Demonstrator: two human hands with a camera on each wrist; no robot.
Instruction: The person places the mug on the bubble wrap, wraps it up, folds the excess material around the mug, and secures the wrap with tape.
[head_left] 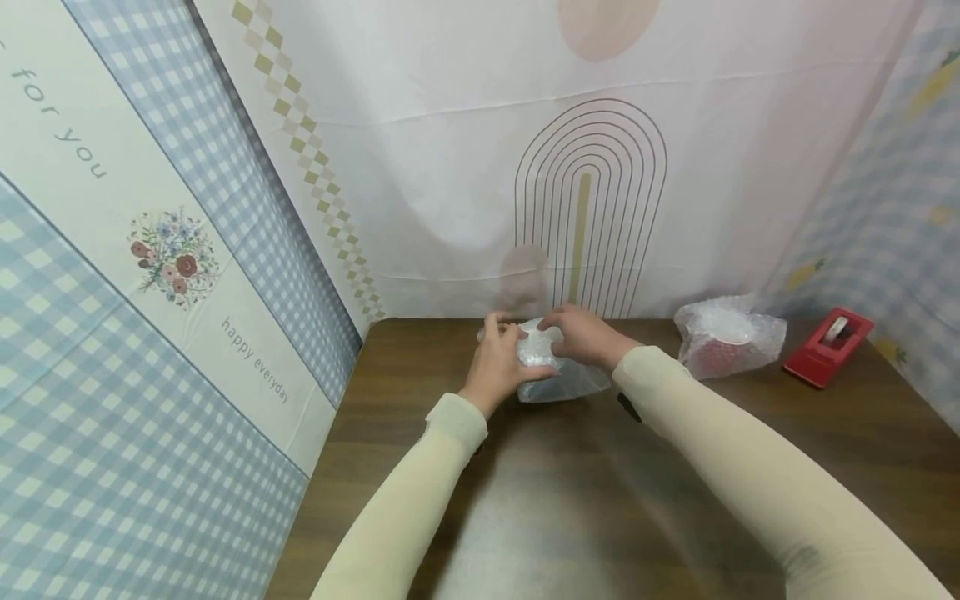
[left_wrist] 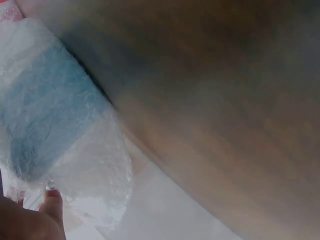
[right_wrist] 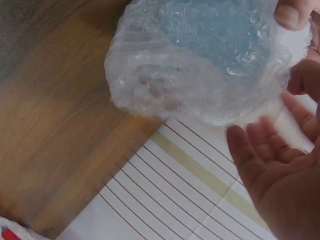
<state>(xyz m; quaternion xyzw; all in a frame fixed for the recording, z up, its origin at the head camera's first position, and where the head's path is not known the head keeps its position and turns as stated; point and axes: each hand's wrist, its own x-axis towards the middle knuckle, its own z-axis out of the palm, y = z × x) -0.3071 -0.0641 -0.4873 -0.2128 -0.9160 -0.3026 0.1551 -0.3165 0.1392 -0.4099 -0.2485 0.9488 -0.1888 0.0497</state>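
Observation:
A bubble-wrapped bundle [head_left: 538, 343] with something blue showing through the plastic [right_wrist: 215, 35] is near the table's back edge; the kind of thing inside cannot be made out. My left hand [head_left: 498, 362] grips one end of it, the thumb lying across the near side and the fingers round the far side. In the right wrist view, that thumb presses the wrap at the upper right. My right hand [head_left: 588, 335] is at the bundle's other side, its fingers loosely bent and apart, with the fingertips right at the wrap's edge [right_wrist: 222, 117]. A loose flap of wrap [head_left: 566, 385] spreads toward me.
On the right of the wooden table [head_left: 547, 500] lies another bubble-wrapped bundle [head_left: 727, 337] with something pinkish-red inside. Beside it stands a red tape dispenser [head_left: 828, 346]. A patterned cloth [head_left: 450, 167] hangs right behind the table's back edge, with checked cloth at both sides.

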